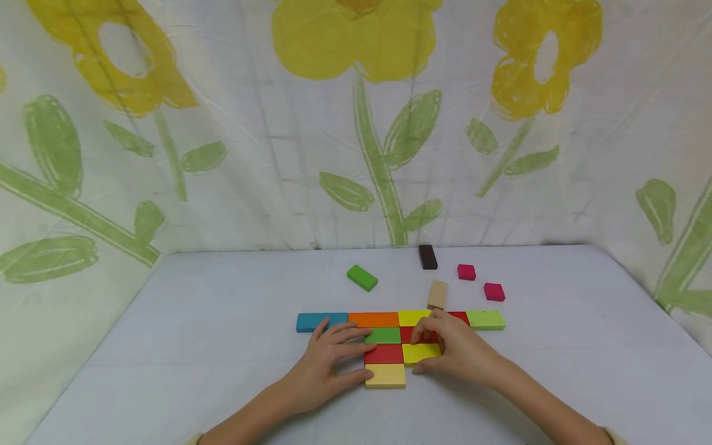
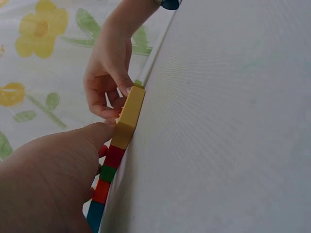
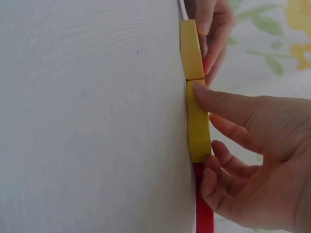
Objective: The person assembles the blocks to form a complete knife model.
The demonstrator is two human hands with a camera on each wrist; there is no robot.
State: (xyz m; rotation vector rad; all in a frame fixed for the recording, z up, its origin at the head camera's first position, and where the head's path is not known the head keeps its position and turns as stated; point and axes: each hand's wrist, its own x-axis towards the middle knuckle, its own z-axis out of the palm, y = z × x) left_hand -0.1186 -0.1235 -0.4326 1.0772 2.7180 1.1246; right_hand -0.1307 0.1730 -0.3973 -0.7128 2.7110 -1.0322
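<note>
Flat coloured blocks lie edge to edge on the table. The top row is blue (image 1: 309,322), orange (image 1: 374,319), yellow (image 1: 413,317), red and light green (image 1: 486,319). Below it, a green block (image 1: 384,335), a red block (image 1: 384,354) and a cream block (image 1: 385,376) form a left column. My left hand (image 1: 322,368) rests its outstretched fingers and thumb against that column's left side. At the right, my right hand (image 1: 461,346) pinches the lower yellow block (image 3: 198,126), thumb on its near edge. Its fingers partly cover the red block (image 1: 406,334) above.
Behind the rows lie a loose green block (image 1: 362,278), a dark brown block (image 1: 428,257), a light wood block (image 1: 437,294) and two small pink-red blocks (image 1: 494,292). A flower-printed cloth (image 1: 250,185) hangs at the table's back edge.
</note>
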